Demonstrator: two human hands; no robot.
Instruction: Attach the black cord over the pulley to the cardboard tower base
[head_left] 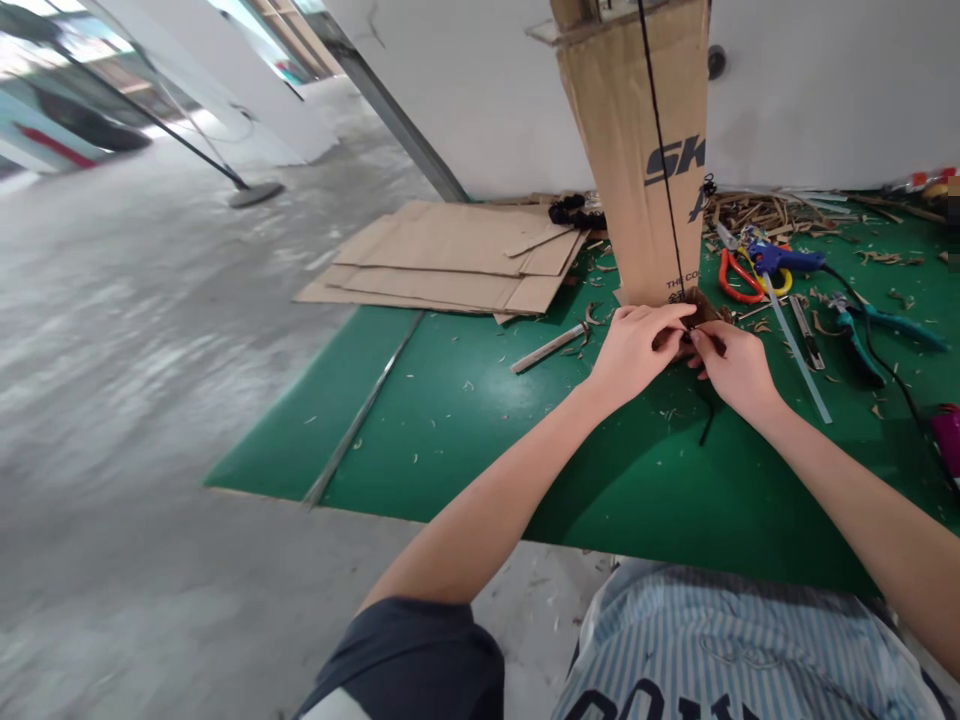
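Your left hand [631,345] and right hand [739,365] pinch the black cord [664,172], each grip closed, at the foot of the cardboard column [626,150]; the pinched stretch is hidden. Rightward, pliers [855,340] and scissors [725,275] partly under a blue glue gun [795,260] crowd the green surface [465,400]. Scraps [772,215] lie beyond; the column's top is cut off.

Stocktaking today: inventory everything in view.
Cardboard column: 1, brown, centre
Cord: 1, black, column front
Sheets: several, brown, left
Bundle: 1, black, back
Stick: 1, pale, centre
Scraps: many, brown, back
Looped handles: unclear, red/yellow, right
Glue gun: 1, blue, right
Rod: 1, translucent, right
Cutter: 1, black-silver, right
Pliers: 1, teal, right
Object: 1, purple, right
Table: 1, green, beneath
Metal strip: 1, grey, left
Stand: 1, black, upper left
Garment: 1, blue-striped, bottom
Left hand: 1, bare, at cord
Right hand: 1, bare, at cord
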